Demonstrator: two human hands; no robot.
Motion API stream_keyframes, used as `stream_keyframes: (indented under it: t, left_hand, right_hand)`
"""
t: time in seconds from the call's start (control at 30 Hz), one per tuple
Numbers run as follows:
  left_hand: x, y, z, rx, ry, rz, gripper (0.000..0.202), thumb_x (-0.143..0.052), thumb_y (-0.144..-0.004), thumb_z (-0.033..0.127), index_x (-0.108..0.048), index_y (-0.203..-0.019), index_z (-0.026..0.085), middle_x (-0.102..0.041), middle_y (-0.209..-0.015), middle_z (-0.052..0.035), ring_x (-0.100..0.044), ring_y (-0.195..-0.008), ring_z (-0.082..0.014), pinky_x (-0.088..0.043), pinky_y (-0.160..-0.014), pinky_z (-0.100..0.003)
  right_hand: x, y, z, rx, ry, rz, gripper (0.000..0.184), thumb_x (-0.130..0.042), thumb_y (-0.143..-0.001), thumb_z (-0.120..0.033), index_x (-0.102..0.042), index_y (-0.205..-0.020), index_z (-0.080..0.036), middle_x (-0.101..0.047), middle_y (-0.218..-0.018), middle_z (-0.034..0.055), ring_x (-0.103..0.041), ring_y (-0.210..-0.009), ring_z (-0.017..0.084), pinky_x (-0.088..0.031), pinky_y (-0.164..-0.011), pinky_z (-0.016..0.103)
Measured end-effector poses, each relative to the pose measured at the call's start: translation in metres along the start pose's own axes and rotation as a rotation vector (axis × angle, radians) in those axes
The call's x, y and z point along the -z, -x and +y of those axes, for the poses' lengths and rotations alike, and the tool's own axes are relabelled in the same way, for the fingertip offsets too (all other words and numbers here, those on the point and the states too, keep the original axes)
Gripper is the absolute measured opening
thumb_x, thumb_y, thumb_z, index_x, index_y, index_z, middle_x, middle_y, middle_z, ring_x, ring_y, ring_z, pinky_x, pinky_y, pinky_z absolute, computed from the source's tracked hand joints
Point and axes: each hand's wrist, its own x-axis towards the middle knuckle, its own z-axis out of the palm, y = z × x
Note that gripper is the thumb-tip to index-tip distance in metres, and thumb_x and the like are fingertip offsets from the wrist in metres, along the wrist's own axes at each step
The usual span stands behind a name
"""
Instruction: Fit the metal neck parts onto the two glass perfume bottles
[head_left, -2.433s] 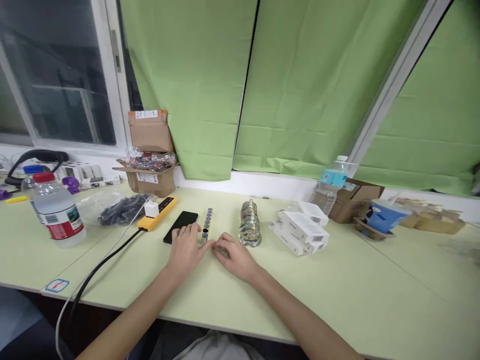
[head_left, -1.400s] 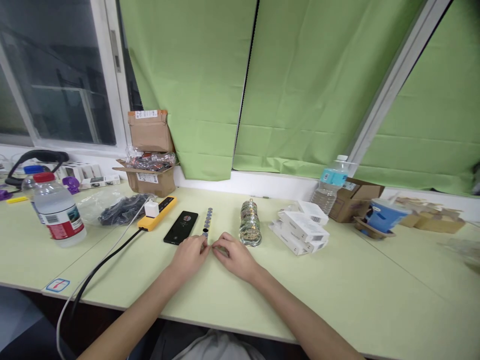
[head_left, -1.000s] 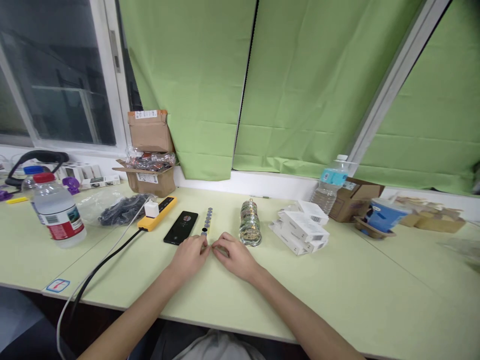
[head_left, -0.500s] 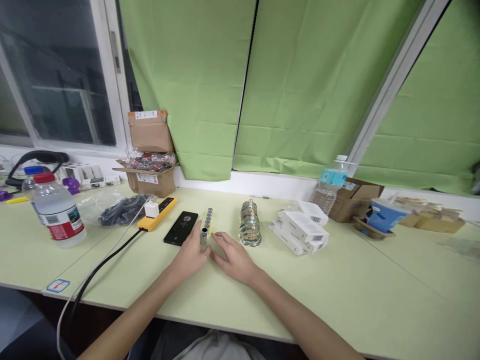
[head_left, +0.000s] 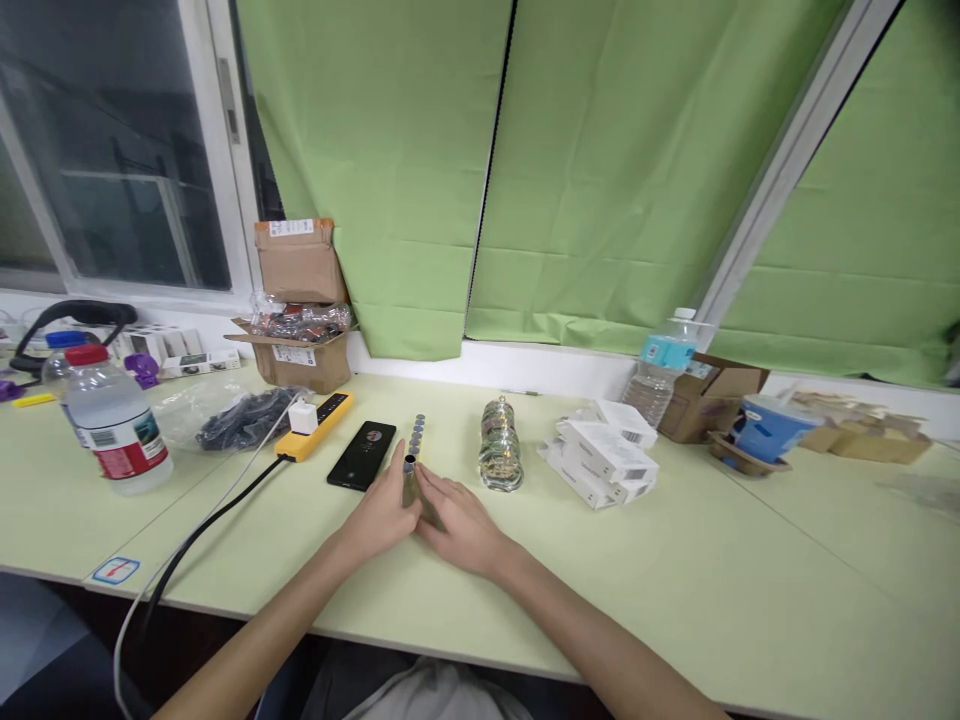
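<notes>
A small shiny metal cylinder [head_left: 409, 464] with a dark top stands upright between my hands. My left hand [head_left: 384, 510] grips it from the left, index finger stretched along its side. From the right, my right hand [head_left: 457, 520] closes against the same cylinder, fingertips at its upper edge; both thumbs come together at the near side and hide its lower part. Just beyond it runs a row of several small round silver pieces [head_left: 418, 433] on a narrow yellowish strip. A black phone [head_left: 362, 455] lies left of my left hand. To the right is an ornate glass jar [head_left: 500, 445] with a lid.
A yellow power strip [head_left: 313, 428] with a white plug and trailing cables lies to the left, near water bottles [head_left: 120, 440] and an open cardboard box [head_left: 304, 362]. White boxes [head_left: 604, 455], a clear bottle [head_left: 660, 375] and a blue tub [head_left: 772, 432] stand to the right.
My right hand has moved left and its fingertips have closed in on the metal cylinder. My left hand stays nearly in place around it.
</notes>
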Motion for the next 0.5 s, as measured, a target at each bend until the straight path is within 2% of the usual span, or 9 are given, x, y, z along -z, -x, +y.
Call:
stream_keyframes:
  t: [0.1, 0.17, 0.23, 0.3, 0.33, 0.43, 0.5]
  left_hand:
    - [0.0, -0.001, 0.002, 0.01, -0.023, 0.017, 0.086, -0.055, -0.083, 0.023, -0.01, -0.156, 0.018, -0.036, -0.153, -0.0156, -0.037, -0.14, -0.0268, -0.033, -0.113, -0.041]
    - [0.002, -0.002, 0.005, 0.012, -0.063, 0.073, 0.081, -0.055, -0.085, 0.026, -0.015, -0.154, 0.019, -0.043, -0.148, -0.0162, -0.041, -0.137, -0.0278, -0.036, -0.11, -0.042]
    - [0.005, -0.002, 0.012, -0.011, -0.11, 0.169, 0.072, -0.053, -0.088, 0.029, -0.022, -0.152, 0.021, -0.046, -0.144, -0.0152, -0.042, -0.135, -0.0281, -0.038, -0.108, -0.043]
    - [0.01, 0.0, 0.021, -0.06, -0.133, 0.255, 0.063, -0.05, -0.091, 0.032, -0.028, -0.149, 0.023, -0.046, -0.143, -0.0133, -0.044, -0.133, -0.0272, -0.039, -0.107, -0.042]
    - [0.011, 0.002, 0.027, -0.083, -0.126, 0.281, 0.058, -0.049, -0.092, 0.033, -0.031, -0.147, 0.025, -0.047, -0.143, -0.0125, -0.046, -0.131, -0.0265, -0.04, -0.106, -0.042]
    - [0.007, 0.004, 0.043, -0.13, -0.042, 0.268, 0.052, -0.049, -0.093, 0.039, -0.038, -0.142, 0.027, -0.049, -0.141, -0.0106, -0.053, -0.123, -0.0246, -0.043, -0.104, -0.039]
    - [-0.005, -0.002, 0.051, -0.158, 0.053, 0.207, 0.055, -0.05, -0.093, 0.045, -0.038, -0.143, 0.027, -0.047, -0.144, -0.0096, -0.052, -0.125, -0.0248, -0.041, -0.107, -0.04]
  right_hand:
    - [0.001, 0.0, -0.001, 0.002, -0.027, 0.025, 0.07, -0.054, -0.09, -0.032, -0.028, -0.152, -0.016, -0.041, -0.151, 0.0155, -0.045, -0.133, 0.031, -0.04, -0.108, 0.048]
    - [0.005, 0.0, -0.002, -0.013, -0.076, 0.069, 0.063, -0.054, -0.09, -0.031, -0.035, -0.15, -0.019, -0.045, -0.147, 0.0133, -0.052, -0.126, 0.029, -0.045, -0.104, 0.044]
    - [0.013, 0.001, -0.003, -0.051, -0.136, 0.137, 0.05, -0.049, -0.093, -0.03, -0.046, -0.142, -0.024, -0.053, -0.139, 0.0103, -0.064, -0.104, 0.023, -0.053, -0.09, 0.038]
    - [0.026, 0.003, -0.002, -0.072, -0.169, 0.234, 0.036, -0.044, -0.096, -0.031, -0.058, -0.129, -0.026, -0.06, -0.128, 0.0083, -0.066, -0.081, 0.017, -0.055, -0.076, 0.034]
    - [0.034, 0.004, 0.0, -0.067, -0.169, 0.298, 0.032, -0.043, -0.097, -0.031, -0.063, -0.122, -0.026, -0.062, -0.122, 0.0083, -0.065, -0.078, 0.017, -0.055, -0.073, 0.033]
    - [0.062, 0.009, 0.013, -0.043, -0.151, 0.558, 0.026, -0.047, -0.096, -0.032, -0.068, -0.107, -0.024, -0.064, -0.111, 0.0107, -0.064, -0.093, 0.023, -0.053, -0.082, 0.037]
    - [0.077, 0.013, 0.029, -0.096, -0.171, 0.732, 0.026, -0.049, -0.095, -0.035, -0.069, -0.105, -0.023, -0.065, -0.111, 0.0118, -0.06, -0.104, 0.026, -0.05, -0.091, 0.042]
